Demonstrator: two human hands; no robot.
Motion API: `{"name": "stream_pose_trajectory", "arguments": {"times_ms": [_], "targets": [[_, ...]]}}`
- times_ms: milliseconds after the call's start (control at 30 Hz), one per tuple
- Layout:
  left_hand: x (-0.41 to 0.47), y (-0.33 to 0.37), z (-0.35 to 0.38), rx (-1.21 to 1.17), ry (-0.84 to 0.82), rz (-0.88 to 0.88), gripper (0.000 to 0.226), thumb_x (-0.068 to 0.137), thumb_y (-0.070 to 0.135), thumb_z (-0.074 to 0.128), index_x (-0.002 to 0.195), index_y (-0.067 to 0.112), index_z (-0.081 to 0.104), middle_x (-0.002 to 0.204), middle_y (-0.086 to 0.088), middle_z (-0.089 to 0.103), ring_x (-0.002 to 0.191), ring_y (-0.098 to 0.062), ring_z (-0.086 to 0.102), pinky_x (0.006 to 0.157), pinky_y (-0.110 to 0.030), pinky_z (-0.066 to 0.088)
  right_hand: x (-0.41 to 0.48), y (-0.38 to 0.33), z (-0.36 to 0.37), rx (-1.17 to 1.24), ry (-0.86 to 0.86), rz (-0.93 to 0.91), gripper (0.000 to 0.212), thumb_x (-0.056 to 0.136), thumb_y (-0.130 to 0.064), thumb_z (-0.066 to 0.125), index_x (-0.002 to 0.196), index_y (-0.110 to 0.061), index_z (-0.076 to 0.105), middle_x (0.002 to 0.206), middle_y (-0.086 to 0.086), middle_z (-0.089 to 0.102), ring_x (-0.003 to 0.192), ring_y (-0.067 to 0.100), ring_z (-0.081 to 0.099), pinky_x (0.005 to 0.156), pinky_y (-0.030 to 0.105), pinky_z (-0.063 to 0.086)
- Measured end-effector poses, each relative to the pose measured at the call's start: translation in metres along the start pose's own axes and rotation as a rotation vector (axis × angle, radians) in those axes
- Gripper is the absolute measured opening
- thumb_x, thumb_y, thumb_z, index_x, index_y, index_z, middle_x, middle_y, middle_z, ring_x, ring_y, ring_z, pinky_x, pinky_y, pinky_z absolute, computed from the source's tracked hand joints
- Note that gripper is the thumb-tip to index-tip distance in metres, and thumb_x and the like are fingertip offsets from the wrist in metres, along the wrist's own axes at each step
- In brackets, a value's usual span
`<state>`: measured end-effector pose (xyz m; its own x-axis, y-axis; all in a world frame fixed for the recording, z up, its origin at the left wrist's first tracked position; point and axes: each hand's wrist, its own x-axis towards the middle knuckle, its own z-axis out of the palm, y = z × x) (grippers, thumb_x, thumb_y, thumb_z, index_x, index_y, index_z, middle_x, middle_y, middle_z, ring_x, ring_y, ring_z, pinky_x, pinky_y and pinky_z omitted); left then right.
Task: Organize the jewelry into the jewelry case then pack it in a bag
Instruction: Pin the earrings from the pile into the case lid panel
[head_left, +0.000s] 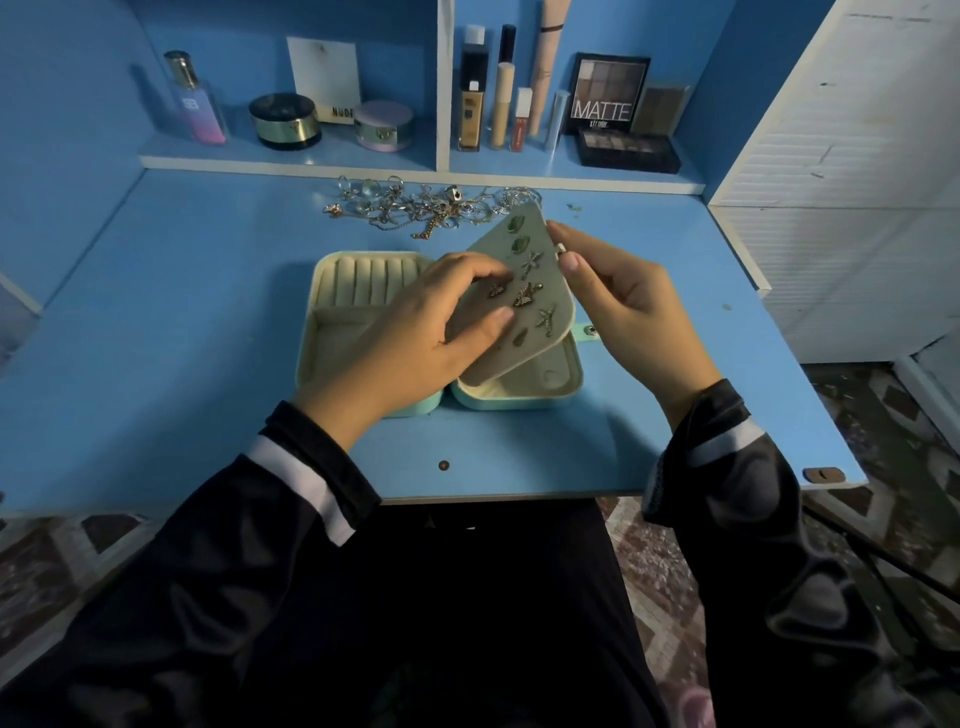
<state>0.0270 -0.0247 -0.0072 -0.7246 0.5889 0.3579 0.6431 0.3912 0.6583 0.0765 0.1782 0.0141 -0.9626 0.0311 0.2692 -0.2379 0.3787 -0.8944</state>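
Observation:
A mint jewelry case (524, 397) lies open on the blue desk (182, 312), with cream ring rolls in its left half. Its earring flap (553, 244) is tilted up over the right half and carries several earrings. My left hand (415, 332) rests on the flap's left side, fingertips pinching an earring (496, 290) on it. My right hand (623, 306) holds the flap's right edge between thumb and fingers. A tangled pile of chains and rings (426, 205) lies behind the case.
On the shelf behind stand a perfume bottle (195, 98), round compacts (283, 122), foundation tubes (472, 88) and a MATTE eyeshadow palette (608, 93). A white cabinet (852, 156) stands on the right. No bag is in view.

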Motion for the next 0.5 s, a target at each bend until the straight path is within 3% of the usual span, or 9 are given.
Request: {"name": "stream_pose_trajectory", "arguments": {"times_ms": [133, 333, 500], "targets": [[0.002, -0.001, 0.007, 0.075, -0.051, -0.021, 0.046, 0.098, 0.04, 0.052, 0.14, 0.021, 0.047, 0.14, 0.008, 0.047, 0.125, 0.002, 0.041, 0.102, -0.007, 0.028, -0.006, 0.009, -0.006, -0.063, -0.016, 0.03, 0.037, 0.102, -0.02, 0.047, 0.136, -0.006, 0.053, 0.138, 0.0, 0.055, 0.13, 0.002, 0.047, 0.109, 0.021, 0.037], [0.006, 0.0, 0.01, 0.187, -0.154, -0.036, 0.052, 0.1, 0.046, 0.047, 0.147, 0.024, 0.041, 0.15, 0.012, 0.038, 0.135, -0.006, 0.039, 0.108, -0.032, 0.038, -0.013, 0.031, -0.01, -0.154, -0.035, 0.08, 0.04, 0.103, -0.025, 0.044, 0.139, -0.012, 0.051, 0.143, -0.004, 0.05, 0.134, 0.002, 0.042, 0.114, 0.028, 0.033], [0.008, 0.003, 0.012, 0.251, -0.237, -0.071, 0.054, 0.099, 0.044, 0.048, 0.149, 0.025, 0.039, 0.154, 0.014, 0.032, 0.136, -0.007, 0.034, 0.108, -0.02, 0.024, -0.019, 0.046, -0.009, -0.287, -0.082, 0.09, 0.039, 0.102, -0.021, 0.045, 0.14, -0.011, 0.048, 0.148, -0.001, 0.043, 0.137, 0.001, 0.035, 0.115, 0.016, 0.026]]}}
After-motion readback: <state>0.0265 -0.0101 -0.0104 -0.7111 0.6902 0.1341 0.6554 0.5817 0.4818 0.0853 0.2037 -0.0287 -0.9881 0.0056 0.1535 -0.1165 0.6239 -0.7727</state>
